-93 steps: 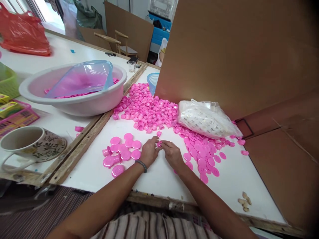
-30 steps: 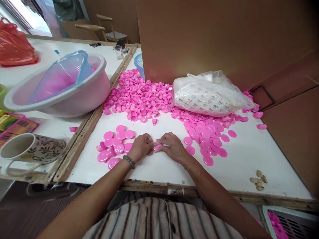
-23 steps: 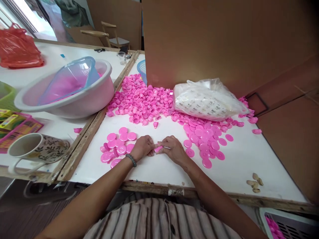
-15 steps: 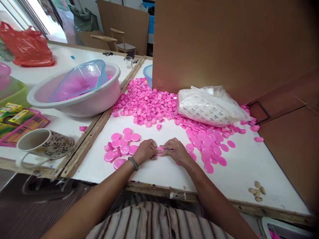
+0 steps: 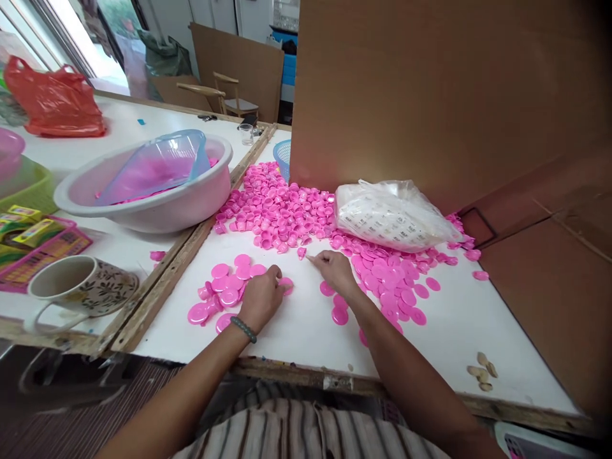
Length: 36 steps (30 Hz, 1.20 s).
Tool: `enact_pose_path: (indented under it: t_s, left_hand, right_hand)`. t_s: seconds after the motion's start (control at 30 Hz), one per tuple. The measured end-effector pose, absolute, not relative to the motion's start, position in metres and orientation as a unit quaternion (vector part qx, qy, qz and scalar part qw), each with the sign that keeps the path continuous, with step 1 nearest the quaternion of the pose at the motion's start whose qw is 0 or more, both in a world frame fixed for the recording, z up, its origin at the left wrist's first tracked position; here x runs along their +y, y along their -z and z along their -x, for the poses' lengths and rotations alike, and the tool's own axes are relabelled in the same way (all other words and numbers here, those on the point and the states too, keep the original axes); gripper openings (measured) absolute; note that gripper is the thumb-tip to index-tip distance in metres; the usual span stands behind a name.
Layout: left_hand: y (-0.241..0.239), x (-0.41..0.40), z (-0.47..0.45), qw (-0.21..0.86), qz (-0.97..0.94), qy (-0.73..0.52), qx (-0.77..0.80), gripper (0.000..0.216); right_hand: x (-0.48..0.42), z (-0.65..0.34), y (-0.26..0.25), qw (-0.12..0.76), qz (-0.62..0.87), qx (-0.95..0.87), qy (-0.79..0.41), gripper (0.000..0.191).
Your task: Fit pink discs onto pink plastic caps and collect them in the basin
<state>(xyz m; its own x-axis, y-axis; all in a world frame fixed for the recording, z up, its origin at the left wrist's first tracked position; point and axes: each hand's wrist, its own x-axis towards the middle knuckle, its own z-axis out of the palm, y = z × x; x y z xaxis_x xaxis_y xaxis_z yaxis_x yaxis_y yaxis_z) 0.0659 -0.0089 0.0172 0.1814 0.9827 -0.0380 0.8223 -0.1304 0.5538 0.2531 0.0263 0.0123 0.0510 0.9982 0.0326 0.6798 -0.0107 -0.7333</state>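
Pinched in the fingers of my left hand is a small pink plastic saucer, held just above the white tabletop. My right hand stretches its thumb and forefinger forward, with nothing visible in them. Their tips are close to a single pink toy cup lying in front of the big heap of cups. To the left, partly behind my left hand, lies a group of pink saucers, some with cups on or among them. Loose flat saucers spread out beyond my right wrist.
A clear plastic bag of printed white sheets rests on the heap, before a tall cardboard panel. On the left stand a large basin, a floral mug and a red bag. Peanuts lie at right.
My hands have separated from where they worked together on a pink piece. The left moved left with a saucer; the right reached forward to the lone cup. The view tilted slightly up.
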Motion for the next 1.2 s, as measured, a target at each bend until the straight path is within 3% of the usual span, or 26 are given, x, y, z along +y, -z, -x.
enact_pose_path:
  t_s: [0.17, 0.27, 0.43, 0.57, 1.2]
  left_hand:
    - [-0.030, -0.010, -0.078, 0.122, -0.761, -0.162, 0.616, 0.019]
    - [-0.027, -0.009, -0.101, 0.174, -0.796, -0.186, 0.549, 0.016]
    - [-0.008, 0.004, -0.136, 0.259, -0.810, -0.176, 0.496, 0.024]
    - [0.009, 0.007, -0.141, 0.300, -0.809, -0.205, 0.463, 0.037]
    - [0.024, 0.001, -0.136, 0.365, -0.760, -0.285, 0.457, 0.035]
  right_hand:
    - [0.066, -0.235, -0.003, 0.272, 0.689, -0.631, -0.229, 0.041]
    - [0.068, -0.241, -0.001, 0.301, 0.655, -0.656, -0.224, 0.036]
    - [0.026, -0.280, -0.015, 0.310, 0.636, -0.700, -0.094, 0.022]
    - [-0.019, -0.301, -0.015, 0.255, 0.583, -0.766, -0.088, 0.023]
    - [-0.029, -0.283, 0.001, 0.084, 0.499, -0.862, 0.014, 0.026]
